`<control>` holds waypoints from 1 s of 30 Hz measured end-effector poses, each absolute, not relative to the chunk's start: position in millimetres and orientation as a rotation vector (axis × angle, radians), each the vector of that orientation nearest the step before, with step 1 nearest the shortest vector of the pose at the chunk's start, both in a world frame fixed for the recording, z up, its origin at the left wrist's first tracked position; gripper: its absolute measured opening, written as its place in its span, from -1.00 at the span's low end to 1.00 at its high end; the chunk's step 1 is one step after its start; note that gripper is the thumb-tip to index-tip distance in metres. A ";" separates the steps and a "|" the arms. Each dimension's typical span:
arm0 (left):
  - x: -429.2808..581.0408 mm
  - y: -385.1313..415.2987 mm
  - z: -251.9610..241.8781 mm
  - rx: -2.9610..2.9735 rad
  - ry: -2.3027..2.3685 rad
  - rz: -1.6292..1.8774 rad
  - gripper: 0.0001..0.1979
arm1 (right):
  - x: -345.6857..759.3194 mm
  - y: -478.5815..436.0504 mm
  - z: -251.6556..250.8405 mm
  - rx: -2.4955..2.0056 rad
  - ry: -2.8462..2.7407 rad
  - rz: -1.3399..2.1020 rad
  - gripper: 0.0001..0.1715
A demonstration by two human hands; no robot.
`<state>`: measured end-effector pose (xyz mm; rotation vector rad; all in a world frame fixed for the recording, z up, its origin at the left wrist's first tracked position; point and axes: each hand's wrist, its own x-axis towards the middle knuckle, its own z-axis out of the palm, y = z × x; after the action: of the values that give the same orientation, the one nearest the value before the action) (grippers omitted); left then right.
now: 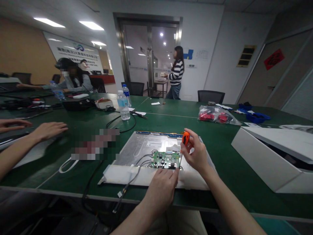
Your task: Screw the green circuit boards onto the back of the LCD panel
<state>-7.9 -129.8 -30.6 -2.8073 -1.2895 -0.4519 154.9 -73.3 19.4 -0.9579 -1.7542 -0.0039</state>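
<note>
A silver metal panel (pixel 141 147) lies flat on the green table (pixel 220 143) in front of me, with a small green circuit board (pixel 164 159) near its front edge. My right hand (pixel 195 153) is closed around an orange-handled screwdriver (pixel 185 138), held upright with its tip down at the board's right side. My left hand (pixel 162 184) rests on the panel's front edge just below the board, fingers curled together and fingertips touching the board's edge. Grey wires (pixel 137 173) run from the board off the panel's front.
A white open box (pixel 274 153) stands to the right. Water bottles (pixel 123 106), a bag of red parts (pixel 216 116) and blue items (pixel 254 116) lie farther back. Another person's hands (pixel 49 129) rest at left. A person sits far left; another stands by the door.
</note>
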 end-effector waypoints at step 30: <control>-7.5 -129.8 -28.9 -2.807 -1.274 -0.441 -0.59 | 154.1 -70.9 18.5 -0.927 -1.757 -0.030 -0.52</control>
<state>-7.5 -129.8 -28.9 -2.8072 -1.2736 -0.4405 154.1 -70.9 18.5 -0.9272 -1.7565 -0.0299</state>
